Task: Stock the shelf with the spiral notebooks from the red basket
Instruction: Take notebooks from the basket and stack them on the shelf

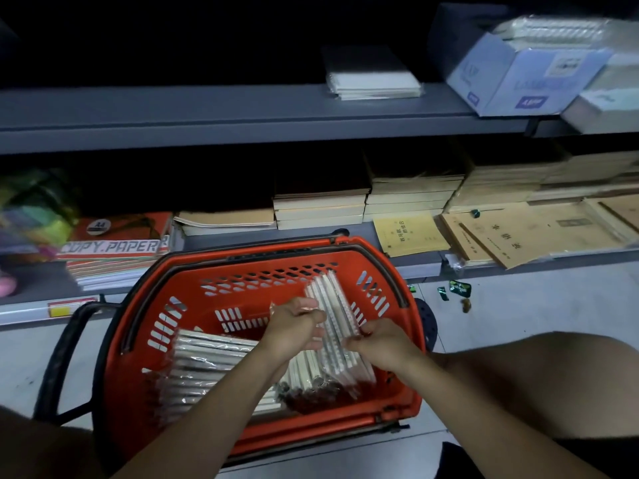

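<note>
Both hands hold one bundle of spiral notebooks [333,319] above the red basket [262,340]. The left hand [294,328] has its grip curled round the bundle's left edge; the right hand [378,344] pinches the near right edge, fingers bent. The bundle is tilted, its spiral edge facing up and its far end pointing toward the basket's rear right wall. More wrapped notebooks [211,368] lie flat in the basket's left and near part. The basket stands on the floor [518,305], its far rim close to the lower shelf [415,262] edge. On the upper shelf [207,115], a notebook stack [373,81] lies near the front edge, with open surface to its left and a blue box [515,84] to its right.
</note>
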